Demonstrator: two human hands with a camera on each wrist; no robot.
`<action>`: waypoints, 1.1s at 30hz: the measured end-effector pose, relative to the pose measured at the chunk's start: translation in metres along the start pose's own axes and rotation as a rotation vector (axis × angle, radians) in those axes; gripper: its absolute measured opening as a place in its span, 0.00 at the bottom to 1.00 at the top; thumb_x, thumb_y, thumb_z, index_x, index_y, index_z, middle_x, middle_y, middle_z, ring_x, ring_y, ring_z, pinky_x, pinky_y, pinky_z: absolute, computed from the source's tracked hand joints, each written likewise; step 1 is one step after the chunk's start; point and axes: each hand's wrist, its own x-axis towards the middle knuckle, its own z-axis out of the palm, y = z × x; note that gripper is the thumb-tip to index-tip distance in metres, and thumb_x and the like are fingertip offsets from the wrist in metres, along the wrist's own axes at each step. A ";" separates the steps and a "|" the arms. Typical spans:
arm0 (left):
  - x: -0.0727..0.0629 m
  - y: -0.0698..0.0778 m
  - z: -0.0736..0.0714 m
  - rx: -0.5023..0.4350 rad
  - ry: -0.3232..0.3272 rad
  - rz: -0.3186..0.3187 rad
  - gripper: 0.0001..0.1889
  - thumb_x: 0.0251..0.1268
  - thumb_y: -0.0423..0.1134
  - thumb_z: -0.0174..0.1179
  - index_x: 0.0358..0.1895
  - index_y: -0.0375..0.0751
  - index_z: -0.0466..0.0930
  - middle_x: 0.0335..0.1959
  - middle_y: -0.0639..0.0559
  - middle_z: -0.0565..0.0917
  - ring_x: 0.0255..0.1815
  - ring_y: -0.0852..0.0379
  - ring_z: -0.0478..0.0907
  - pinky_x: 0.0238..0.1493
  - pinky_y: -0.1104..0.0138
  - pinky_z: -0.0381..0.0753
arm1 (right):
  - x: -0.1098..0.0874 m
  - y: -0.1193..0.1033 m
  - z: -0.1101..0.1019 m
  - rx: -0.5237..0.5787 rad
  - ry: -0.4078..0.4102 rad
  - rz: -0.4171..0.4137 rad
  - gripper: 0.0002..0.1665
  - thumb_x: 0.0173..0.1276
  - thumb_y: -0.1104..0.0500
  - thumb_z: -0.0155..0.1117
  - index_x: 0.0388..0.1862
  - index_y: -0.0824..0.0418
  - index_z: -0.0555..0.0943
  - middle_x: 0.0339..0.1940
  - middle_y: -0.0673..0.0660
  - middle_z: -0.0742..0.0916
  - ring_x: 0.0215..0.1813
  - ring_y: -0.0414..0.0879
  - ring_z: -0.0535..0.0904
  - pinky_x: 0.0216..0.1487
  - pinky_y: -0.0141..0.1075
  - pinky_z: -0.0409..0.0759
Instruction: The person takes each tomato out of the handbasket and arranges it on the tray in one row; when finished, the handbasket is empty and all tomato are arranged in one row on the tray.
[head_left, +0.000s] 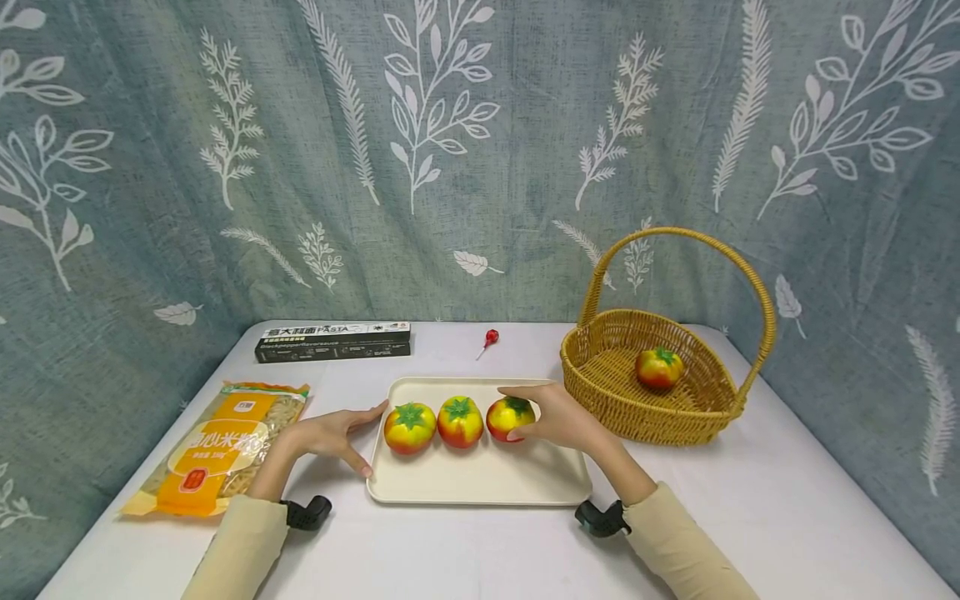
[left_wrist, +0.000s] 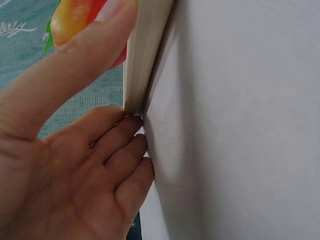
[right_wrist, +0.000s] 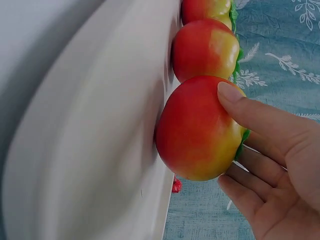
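Three red-and-yellow tomatoes with green leafy tops stand in a row on a cream tray [head_left: 480, 483]: a left tomato [head_left: 410, 429], a middle tomato [head_left: 460, 422] and a right tomato [head_left: 504, 421]. My right hand [head_left: 558, 417] holds the right tomato, thumb on its near side and fingers around the far side; in the right wrist view this tomato [right_wrist: 195, 130] touches the tray. At the tray's left end, my left hand [head_left: 330, 437] is spread, thumb and fingertips against the rim [left_wrist: 142, 55]. A fourth tomato [head_left: 659, 368] lies inside a wicker basket [head_left: 645, 425].
The basket, with its tall arched handle [head_left: 678, 232], stands at the right behind my right forearm. A yellow bag of pasta [head_left: 217, 450] lies left of my left hand. At the back are a black pasta box [head_left: 333, 342] and a red lollipop [head_left: 491, 337].
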 end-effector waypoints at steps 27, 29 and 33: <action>-0.001 0.002 0.000 -0.016 -0.010 0.006 0.58 0.41 0.45 0.79 0.75 0.32 0.50 0.73 0.30 0.55 0.73 0.33 0.50 0.71 0.43 0.49 | -0.001 -0.007 0.006 -0.045 0.037 -0.044 0.34 0.55 0.53 0.76 0.60 0.63 0.79 0.56 0.58 0.84 0.60 0.53 0.77 0.61 0.50 0.72; -0.001 0.002 -0.001 -0.016 -0.011 0.002 0.59 0.41 0.45 0.79 0.75 0.33 0.50 0.73 0.30 0.55 0.73 0.33 0.50 0.71 0.43 0.49 | 0.000 -0.007 0.005 -0.049 0.034 -0.048 0.35 0.54 0.52 0.77 0.60 0.64 0.79 0.57 0.58 0.83 0.60 0.53 0.77 0.61 0.48 0.73; -0.001 0.003 0.000 -0.011 -0.009 -0.004 0.59 0.41 0.46 0.79 0.75 0.34 0.50 0.73 0.31 0.55 0.73 0.33 0.50 0.71 0.43 0.49 | -0.001 -0.008 0.003 -0.063 0.030 -0.056 0.36 0.54 0.52 0.77 0.61 0.65 0.78 0.58 0.59 0.83 0.61 0.54 0.77 0.62 0.49 0.73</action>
